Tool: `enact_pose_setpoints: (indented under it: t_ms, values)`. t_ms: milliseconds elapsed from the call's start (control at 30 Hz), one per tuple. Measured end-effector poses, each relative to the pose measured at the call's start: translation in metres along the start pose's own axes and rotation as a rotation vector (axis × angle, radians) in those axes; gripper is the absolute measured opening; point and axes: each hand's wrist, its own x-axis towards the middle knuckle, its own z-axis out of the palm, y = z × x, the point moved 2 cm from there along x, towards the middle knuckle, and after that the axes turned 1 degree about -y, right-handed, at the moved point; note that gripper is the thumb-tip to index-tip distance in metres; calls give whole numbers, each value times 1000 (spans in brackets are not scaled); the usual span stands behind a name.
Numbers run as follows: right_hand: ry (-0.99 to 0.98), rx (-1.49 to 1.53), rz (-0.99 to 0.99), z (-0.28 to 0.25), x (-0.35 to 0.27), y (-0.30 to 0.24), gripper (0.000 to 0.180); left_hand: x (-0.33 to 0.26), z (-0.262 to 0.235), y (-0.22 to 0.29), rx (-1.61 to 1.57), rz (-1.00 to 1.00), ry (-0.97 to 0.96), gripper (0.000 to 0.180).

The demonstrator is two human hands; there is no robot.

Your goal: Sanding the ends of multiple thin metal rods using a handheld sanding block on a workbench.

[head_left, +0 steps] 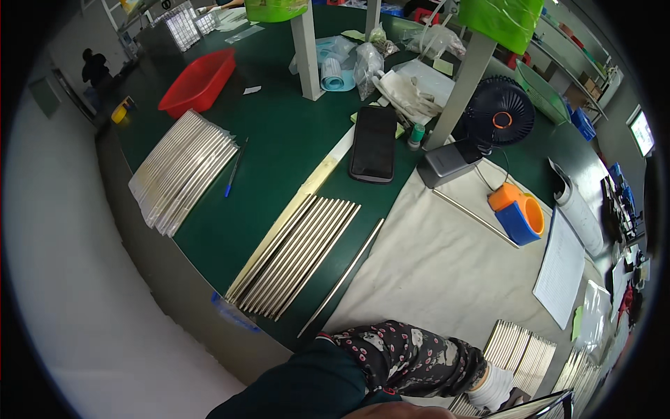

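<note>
My right hand (493, 388) wears a white glove, and its forearm in a dark flowered sleeve (412, 359) comes in along the lower edge. It rests at the near end of a stack of thin metal strips (520, 350) on the beige cloth (433, 258). A flat dark-framed piece (537, 406) lies just to its right. The fingers are hidden, so any grip is unclear. My left hand is out of view. A row of several long metal rods (300, 255) lies on the green bench (279, 140), with a single rod (343, 276) beside it.
A second pile of metal strips (183, 170) and a blue pen (235, 170) lie at the left. Farther back are a red bin (199, 80), a black phone (374, 143), a small black fan (497, 113), an orange-and-blue tape holder (520, 213) and a white paper sheet (560, 265). Two posts (307, 52) stand on the bench.
</note>
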Motion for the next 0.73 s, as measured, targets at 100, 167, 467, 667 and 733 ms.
enact_pose_setpoints:
  t_ms: [100, 167, 467, 667, 733]
  values:
    - [-272, -49, 204, 12, -11, 47, 52, 3, -6, 2, 38, 41, -31, 23]
    - [-243, 63, 123, 27, -15, 71, 50, 5, -4, 4, 54, 31, -7, 23]
    - [67, -62, 99, -22, 8, -23, 34, 6, -13, 9, 81, 60, -39, 25]
    - [-178, 142, 27, 8, 33, 19, 38, -4, 0, 0, 31, -3, -16, 25]
    - [-456, 515, 448, 25, 26, 81, 39, 0, -3, 5, 67, 17, 28, 24]
